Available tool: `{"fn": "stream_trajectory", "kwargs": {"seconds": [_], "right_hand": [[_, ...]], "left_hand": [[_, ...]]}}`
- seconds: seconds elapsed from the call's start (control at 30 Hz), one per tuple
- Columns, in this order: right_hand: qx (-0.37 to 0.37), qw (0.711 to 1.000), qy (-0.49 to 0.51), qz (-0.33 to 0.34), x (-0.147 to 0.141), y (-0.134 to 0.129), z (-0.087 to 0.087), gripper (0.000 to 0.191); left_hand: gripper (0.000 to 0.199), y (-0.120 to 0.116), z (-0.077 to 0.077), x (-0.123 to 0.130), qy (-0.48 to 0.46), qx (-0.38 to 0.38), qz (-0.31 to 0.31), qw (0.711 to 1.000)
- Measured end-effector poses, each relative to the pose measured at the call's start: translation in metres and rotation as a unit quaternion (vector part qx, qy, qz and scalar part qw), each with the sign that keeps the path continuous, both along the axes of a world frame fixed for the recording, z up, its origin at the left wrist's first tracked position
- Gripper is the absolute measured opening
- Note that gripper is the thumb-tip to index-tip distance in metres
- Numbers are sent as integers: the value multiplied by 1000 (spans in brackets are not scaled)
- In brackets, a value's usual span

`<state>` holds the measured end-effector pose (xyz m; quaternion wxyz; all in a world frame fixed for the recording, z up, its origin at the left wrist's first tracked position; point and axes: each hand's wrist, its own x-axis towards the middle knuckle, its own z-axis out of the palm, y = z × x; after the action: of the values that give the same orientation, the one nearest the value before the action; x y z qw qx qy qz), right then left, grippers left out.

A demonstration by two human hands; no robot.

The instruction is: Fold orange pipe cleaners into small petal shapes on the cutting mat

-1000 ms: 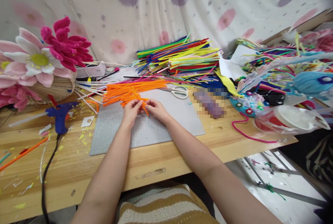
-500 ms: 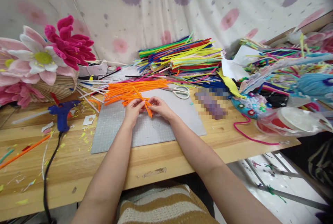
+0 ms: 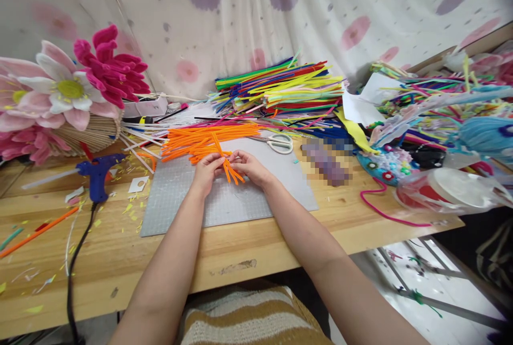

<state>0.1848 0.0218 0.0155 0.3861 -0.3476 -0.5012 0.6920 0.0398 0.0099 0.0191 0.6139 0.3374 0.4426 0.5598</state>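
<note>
Several orange pipe cleaners (image 3: 234, 175) are pinched together between my two hands, their ends fanning out below the fingers. My left hand (image 3: 208, 170) closes on them from the left, and my right hand (image 3: 249, 167) grips them from the right, fingertips nearly touching. Both hands are just above the grey cutting mat (image 3: 172, 200). Right behind them lies a pile of orange pipe cleaners (image 3: 188, 142) across the mat's back edge. White-handled scissors (image 3: 280, 143) rest on the mat to the right of the pile. The fingers partly hide where the held strands cross.
A blue glue gun (image 3: 98, 174) with a black cord stands at left, near plush flowers (image 3: 72, 91). Multicoloured pipe cleaner bundles (image 3: 280, 85) are heaped at the back. On the right sit a wrapped tub (image 3: 452, 190) and a loose pink pipe cleaner (image 3: 395, 219).
The ends of the held orange pipe cleaners have spread apart below the fingers, and the strand above them stands more upright. Both hands stay in nearly the same place.
</note>
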Motion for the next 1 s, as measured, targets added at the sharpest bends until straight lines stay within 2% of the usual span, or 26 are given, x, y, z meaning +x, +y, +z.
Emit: {"fn": "stream_trajectory", "kwargs": {"seconds": [0.27, 0.47, 0.73, 1.0], "right_hand": [[-2, 999, 33, 2, 0, 0, -2, 32], [-8, 999, 23, 21, 1, 3, -1, 33], [36, 998, -21, -40, -8, 4, -6, 21], [68, 995, -31, -73, -15, 6, -15, 22]], "left_hand": [[31, -1, 2, 1, 2, -2, 4, 1000], [35, 0, -1, 2, 28, 24, -4, 999], [38, -1, -3, 8, 41, 9, -2, 999], [37, -1, -4, 11, 66, 33, -13, 997]]}}
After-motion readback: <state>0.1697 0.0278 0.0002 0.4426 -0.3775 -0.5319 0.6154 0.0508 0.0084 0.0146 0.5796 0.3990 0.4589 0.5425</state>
